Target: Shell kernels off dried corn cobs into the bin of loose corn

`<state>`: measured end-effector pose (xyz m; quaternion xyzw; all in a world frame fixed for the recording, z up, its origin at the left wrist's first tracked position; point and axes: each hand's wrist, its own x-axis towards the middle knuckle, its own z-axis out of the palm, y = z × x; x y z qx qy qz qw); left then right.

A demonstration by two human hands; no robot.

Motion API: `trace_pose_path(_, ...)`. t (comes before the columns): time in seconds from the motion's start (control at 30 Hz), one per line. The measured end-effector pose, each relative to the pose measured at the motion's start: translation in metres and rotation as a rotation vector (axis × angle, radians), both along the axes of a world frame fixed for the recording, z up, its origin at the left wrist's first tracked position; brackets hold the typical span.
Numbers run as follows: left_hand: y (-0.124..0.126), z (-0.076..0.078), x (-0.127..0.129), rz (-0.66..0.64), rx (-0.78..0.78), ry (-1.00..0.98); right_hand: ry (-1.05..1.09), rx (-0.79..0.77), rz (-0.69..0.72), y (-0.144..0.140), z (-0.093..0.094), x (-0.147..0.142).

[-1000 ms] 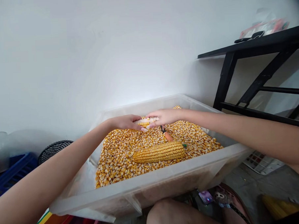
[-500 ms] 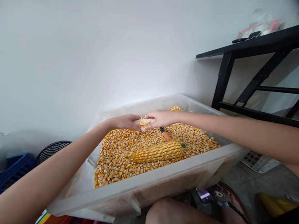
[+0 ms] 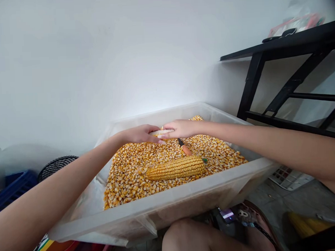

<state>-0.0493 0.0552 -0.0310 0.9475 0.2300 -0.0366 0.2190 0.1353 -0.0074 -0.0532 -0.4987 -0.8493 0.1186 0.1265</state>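
- Far left, on the floor by the wall, sits a blue crate [image 3: 9,186], and just beside it a black mesh basket [image 3: 56,164].
- The person's left arm reaches in from the lower left, and the left hand [image 3: 141,134] is curled over one end of a mostly stripped cob [image 3: 160,132] — fingers together, wrapped around it.
- That cob hangs just above the loose kernels [image 3: 130,171], near the far wall of the clear plastic tub [image 3: 187,196]; a few yellow kernels cling to its underside.
- The right hand [image 3: 181,128] closes on the cob's other end, fingers bunched tight, the two hands almost touching.
- Below the hands, a small orange-handled tool [image 3: 185,148] lies on the kernels, its dark tip pointing toward the right hand.
- Nearer the front wall rests a whole, unshelled corn ear [image 3: 175,167] — lying crosswise, just beside the tool.
- To the right stands a black metal table [image 3: 286,53] against the wall.
- Bottom centre, the person's knee [image 3: 186,237] shows under the tub's front edge.
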Motion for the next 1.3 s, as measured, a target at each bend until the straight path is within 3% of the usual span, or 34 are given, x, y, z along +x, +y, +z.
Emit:
trace_pose_path(0.23,-0.0016,-0.0013,0.0024,-0.021,0.09,-0.02,0.003,0.149,-0.065,0.0016,-0.0022,-0.0005)
trace_pose_path(0.47,0.0018,-0.0021,0.0021,0.022,0.139,0.045,-0.022,0.038,-0.106,-0.0006,-0.005,-0.0046)
trace_pose_path(0.9,0.0039,0.005,-0.0024,0.09,0.174,0.135,-0.05,0.115,-0.082,0.0006,-0.0081,-0.0059)
trace_pose_path(1.07,-0.0001,0.0045,-0.0007,0.089,0.148,0.067,-0.032,0.104,-0.09,0.0,-0.0081,-0.0041)
trace_pose_path(1.3,-0.001,0.0023,-0.0005,0.043,0.14,-0.008,-0.099,0.215,-0.082,-0.0022,-0.0044,-0.003)
